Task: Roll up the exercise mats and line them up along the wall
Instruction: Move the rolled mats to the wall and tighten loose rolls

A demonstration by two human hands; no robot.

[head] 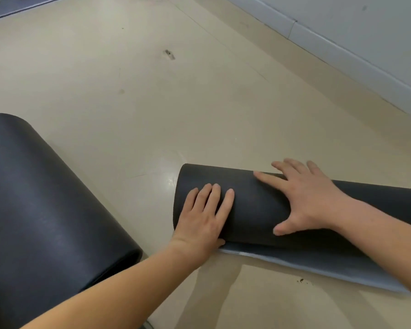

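Black finished roll (pixel 45 210): lies on the floor at my near left, fully wound, its open end facing the lower middle of view; well apart from both hands.
Left forearm: crosses in front of that roll's end toward the second mat.
Loose flap (pixel 318 269): grey-blue strip of the second mat, flat on the floor just in front of its rolled part — not yet wound in.
Left hand (pixel 204 219): fingers straight and close together, laid flat on the left end of the second mat; thumb tucked at the seam where roll meets flap. Nothing gripped.
Second mat (pixel 254 205): dark, mostly rolled, lying crosswise ahead of me and running off the right edge of view.
Right hand (pixel 304 200): fingers spread wide over the top of the same roll, tips reaching its far edge, thumb splayed on the near face. Pressing, not clasping.
Floor (pixel 128 103): beige and smooth, with a small scuff mark (pixel 170 54) further out.
Wall (pixel 365 20): pale, with a skirting board (pixel 330 51), at far right — well apart from both mats.
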